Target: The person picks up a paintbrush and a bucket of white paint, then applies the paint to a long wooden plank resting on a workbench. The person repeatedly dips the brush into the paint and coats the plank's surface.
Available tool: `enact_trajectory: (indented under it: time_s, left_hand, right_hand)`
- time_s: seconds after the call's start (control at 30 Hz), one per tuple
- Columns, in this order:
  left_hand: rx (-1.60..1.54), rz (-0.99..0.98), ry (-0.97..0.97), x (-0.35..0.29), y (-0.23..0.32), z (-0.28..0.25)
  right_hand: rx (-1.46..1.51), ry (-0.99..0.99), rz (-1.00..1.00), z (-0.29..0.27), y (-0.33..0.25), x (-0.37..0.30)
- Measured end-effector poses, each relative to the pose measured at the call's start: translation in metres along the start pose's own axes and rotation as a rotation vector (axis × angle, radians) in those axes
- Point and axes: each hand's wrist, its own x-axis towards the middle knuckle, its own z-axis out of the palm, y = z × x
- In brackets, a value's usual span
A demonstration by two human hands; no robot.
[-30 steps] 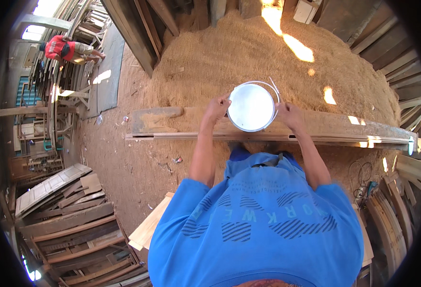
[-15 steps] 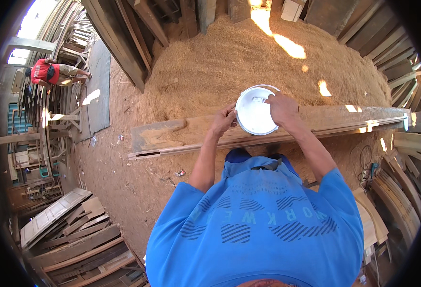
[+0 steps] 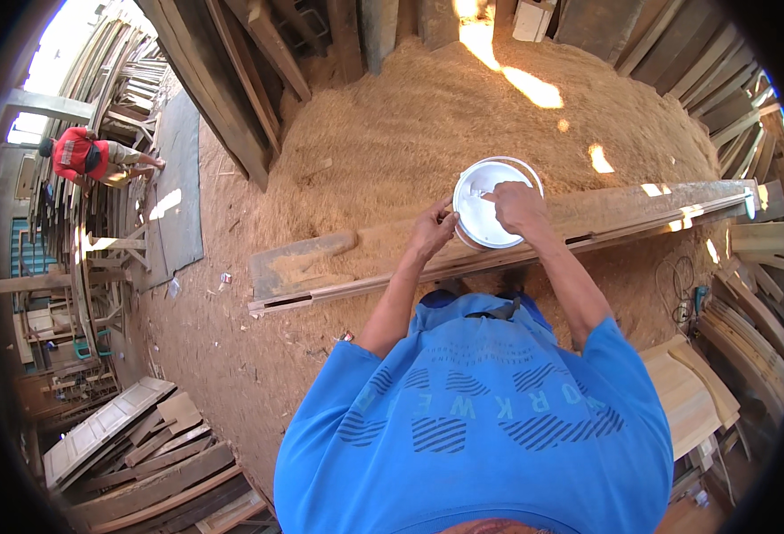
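A white round pail (image 3: 467, 212) with a thin handle is held up in front of me, above a long wooden board (image 3: 619, 206). My left hand (image 3: 433, 230) is closed on the pail's left side, with the thumb near the rim. Over the pail's mouth, my right hand (image 3: 520, 208) is curled, its fingers pointing inside. A small tool-like piece seems to stick out from those fingers, but its kind is unclear. White material shows inside the pail. Just behind the pail, a narrow slotted wooden strip (image 3: 320, 292) runs along the board's near edge.
Beyond the board rises a broad heap of sawdust (image 3: 392, 125). Planks (image 3: 223, 89) lean at the back left. Scrap wood and a pale panel (image 3: 107, 425) lie at lower left. A person in red (image 3: 78, 153) is far left. A cable (image 3: 677, 289) coils at right.
The pail has shifted slightly right with both hands and tilted differently. My right hand's fingers reach further left over its inside. The whole view has turned a little.
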Motion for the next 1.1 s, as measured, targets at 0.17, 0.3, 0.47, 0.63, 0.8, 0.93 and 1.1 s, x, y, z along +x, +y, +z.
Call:
enact_trajectory:
  time_s: [0.17, 0.3, 0.47, 0.63, 0.8, 0.93, 1.1]
  left_hand:
    - [0.047, -0.014, -0.011, -0.002, -0.003, -0.001]
    - [0.217, -0.03, 0.028, -0.008, -0.01, -0.012]
    - [0.553, -0.038, 0.008, -0.038, 0.004, -0.042]
    - [1.053, -0.123, -0.224, -0.079, 0.036, -0.037]
    - [1.259, -0.142, -0.255, -0.085, 0.018, -0.013]
    - [1.356, -0.212, -0.21, -0.079, 0.024, 0.003]
    - [1.366, -0.127, -0.089, -0.077, -0.013, 0.019]
  right_hand:
    - [0.3, 0.076, 0.072, -0.016, 0.009, -0.024]
    - [0.553, 0.131, 0.038, -0.009, 0.031, -0.036]
    - [0.765, 0.088, 0.042, -0.019, 0.054, -0.048]
    - [1.038, 0.023, -0.019, -0.031, 0.088, -0.062]
    - [1.13, -0.053, 0.046, -0.071, 0.132, -0.092]
    - [1.159, -0.03, -0.031, -0.101, 0.179, -0.117]
    - [0.847, -0.038, 0.07, -0.131, 0.234, -0.152]
